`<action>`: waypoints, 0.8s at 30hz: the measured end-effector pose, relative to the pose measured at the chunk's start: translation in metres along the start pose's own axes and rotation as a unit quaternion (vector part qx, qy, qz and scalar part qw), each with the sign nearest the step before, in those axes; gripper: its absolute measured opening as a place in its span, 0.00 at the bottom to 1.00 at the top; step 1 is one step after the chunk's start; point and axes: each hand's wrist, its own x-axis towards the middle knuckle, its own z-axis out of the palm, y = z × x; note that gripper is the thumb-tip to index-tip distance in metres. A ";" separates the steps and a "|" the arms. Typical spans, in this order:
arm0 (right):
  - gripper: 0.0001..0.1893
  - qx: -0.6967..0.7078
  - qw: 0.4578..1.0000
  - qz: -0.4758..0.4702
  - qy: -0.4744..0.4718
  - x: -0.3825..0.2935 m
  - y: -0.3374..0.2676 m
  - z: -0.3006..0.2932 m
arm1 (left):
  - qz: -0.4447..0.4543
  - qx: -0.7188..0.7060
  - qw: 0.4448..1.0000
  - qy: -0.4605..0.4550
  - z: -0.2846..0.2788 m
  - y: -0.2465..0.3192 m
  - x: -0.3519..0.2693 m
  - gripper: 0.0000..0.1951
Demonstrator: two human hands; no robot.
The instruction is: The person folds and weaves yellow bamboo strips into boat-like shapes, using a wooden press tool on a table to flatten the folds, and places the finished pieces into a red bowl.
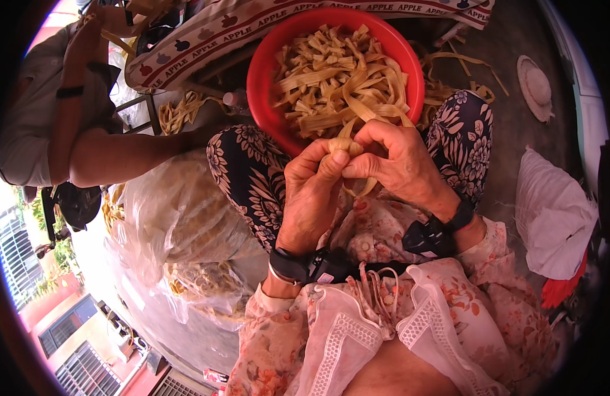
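Observation:
A small knot of folded yellowish plant-fibre strips (345,145) is pinched between both hands, just past the near rim of a red plastic basin (255,64). My left hand (312,183) grips the knot from the left, its thumb on top. My right hand (396,166) holds the knot's right side between thumb and fingertips, with strip ends trailing up into the basin and a loop hanging below. Many flat, pale yellow strips (330,74) fill the basin, some folded into short pieces. The fingers hide part of the knot.
Clear plastic bags (176,213) lie on the left, near a seated person (52,109). A cloth-covered bench with printed apples (201,44) stands beyond the basin. Loose strips (181,111) are on the floor. At right lie a straw hat (535,88) and a white sack (552,213).

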 end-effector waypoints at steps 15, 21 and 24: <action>0.10 0.194 0.976 0.063 -0.076 0.000 -0.024 -0.023 | -0.085 0.052 0.995 -0.009 0.009 0.021 -0.020 0.10; 0.06 0.395 0.903 0.167 -0.030 -0.002 -0.012 -0.026 | -0.101 -0.004 0.994 0.031 0.003 0.022 -0.024 0.09; 0.04 0.389 0.908 0.151 -0.035 0.002 -0.014 -0.022 | -0.067 0.018 0.997 0.026 0.004 0.023 -0.020 0.10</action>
